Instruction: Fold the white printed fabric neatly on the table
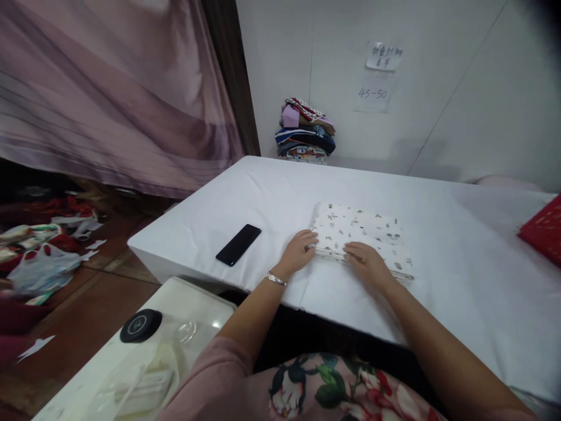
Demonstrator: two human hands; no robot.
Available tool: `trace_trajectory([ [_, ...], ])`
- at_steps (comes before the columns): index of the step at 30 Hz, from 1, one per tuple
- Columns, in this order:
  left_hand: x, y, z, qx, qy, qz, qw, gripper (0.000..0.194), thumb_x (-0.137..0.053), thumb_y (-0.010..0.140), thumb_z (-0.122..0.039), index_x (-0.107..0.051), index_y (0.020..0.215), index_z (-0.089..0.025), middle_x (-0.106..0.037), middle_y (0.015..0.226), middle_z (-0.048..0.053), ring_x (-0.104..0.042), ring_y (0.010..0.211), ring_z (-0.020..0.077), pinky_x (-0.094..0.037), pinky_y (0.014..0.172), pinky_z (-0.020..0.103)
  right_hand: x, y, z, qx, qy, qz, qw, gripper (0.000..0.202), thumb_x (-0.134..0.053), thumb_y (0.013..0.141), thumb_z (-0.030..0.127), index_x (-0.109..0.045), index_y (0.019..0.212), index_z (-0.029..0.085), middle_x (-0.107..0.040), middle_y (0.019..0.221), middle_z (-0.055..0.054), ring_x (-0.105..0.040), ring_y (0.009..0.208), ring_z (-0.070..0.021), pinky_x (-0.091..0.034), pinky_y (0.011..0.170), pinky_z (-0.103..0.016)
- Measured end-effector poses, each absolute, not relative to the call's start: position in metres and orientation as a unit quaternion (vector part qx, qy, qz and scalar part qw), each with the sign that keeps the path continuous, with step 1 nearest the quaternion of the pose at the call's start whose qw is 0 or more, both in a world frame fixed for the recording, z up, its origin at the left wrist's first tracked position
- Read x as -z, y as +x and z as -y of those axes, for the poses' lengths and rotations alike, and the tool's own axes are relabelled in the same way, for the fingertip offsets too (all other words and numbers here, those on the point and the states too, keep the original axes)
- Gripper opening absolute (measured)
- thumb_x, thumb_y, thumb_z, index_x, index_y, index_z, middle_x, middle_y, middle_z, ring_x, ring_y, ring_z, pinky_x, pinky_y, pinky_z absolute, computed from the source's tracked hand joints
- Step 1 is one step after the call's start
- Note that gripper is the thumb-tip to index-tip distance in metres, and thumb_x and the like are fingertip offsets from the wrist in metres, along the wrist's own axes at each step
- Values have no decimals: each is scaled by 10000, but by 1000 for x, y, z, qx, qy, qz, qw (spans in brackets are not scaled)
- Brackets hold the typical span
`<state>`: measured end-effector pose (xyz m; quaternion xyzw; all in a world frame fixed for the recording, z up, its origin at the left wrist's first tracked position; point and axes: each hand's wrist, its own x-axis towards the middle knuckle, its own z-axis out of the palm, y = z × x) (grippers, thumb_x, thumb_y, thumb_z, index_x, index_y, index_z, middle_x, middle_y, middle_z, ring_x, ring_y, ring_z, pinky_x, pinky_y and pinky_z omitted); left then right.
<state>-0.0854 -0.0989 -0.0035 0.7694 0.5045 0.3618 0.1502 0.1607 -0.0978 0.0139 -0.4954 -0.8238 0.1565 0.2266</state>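
A folded white cloth [357, 228] with small scattered prints lies flat on the white-covered table, its layered front edge facing me. At its front left corner, my left hand [300, 251] has its fingers closed on the edge; a silver bracelet circles that wrist. My right hand [368, 266] grips the front edge nearer the middle, fingers bent over the layers. Both thumbs are mostly hidden from view. To the left of the cloth, apart from my hands, a black phone [239, 244] rests on the table.
The white table [464, 245] runs to the wall. A stack of folded fabrics [305, 131] stands beyond its far edge. Red cloth [546, 231] lies at far right. A white cabinet [193, 304] with a round black object [141, 325] stands at lower left, near bags [44, 269] on the floor.
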Motion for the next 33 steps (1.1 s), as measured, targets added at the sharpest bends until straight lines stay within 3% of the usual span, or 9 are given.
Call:
trace_trajectory([
  [8,1,-83,101,-358,773,-507,131,329,-473,769,-116,-667,1016,-212,-619,1203,9,-443,1228,181,-387,1068,382,-7,157,105,-121,-506,812,266,338,-426,874,378,-697,1032,255,-648,1167,-27,-541,1130,-216,-388,1005,-388],
  [18,-2,-80,100,-401,769,-488,99,212,-468,794,-95,-650,839,-194,-661,1046,43,-525,1094,188,-462,973,401,10,158,104,-55,-464,824,321,283,-482,870,352,-678,1042,244,-659,1130,-52,-566,1070,-235,-423,936,-439],
  [26,-1,-87,107,-389,791,-463,92,254,-491,825,-143,-611,1045,-184,-606,1171,69,-482,1166,196,-425,1019,411,8,158,107,-42,-466,827,312,283,-461,884,336,-662,1060,241,-649,1144,-48,-556,1084,-229,-412,945,-428],
  [33,0,-86,106,-385,787,-474,91,245,-503,801,-119,-635,992,-198,-618,1139,53,-503,1132,196,-436,1003,411,7,158,107,-44,-460,829,315,290,-445,894,332,-656,1071,242,-646,1151,-46,-552,1094,-224,-403,952,-422],
])
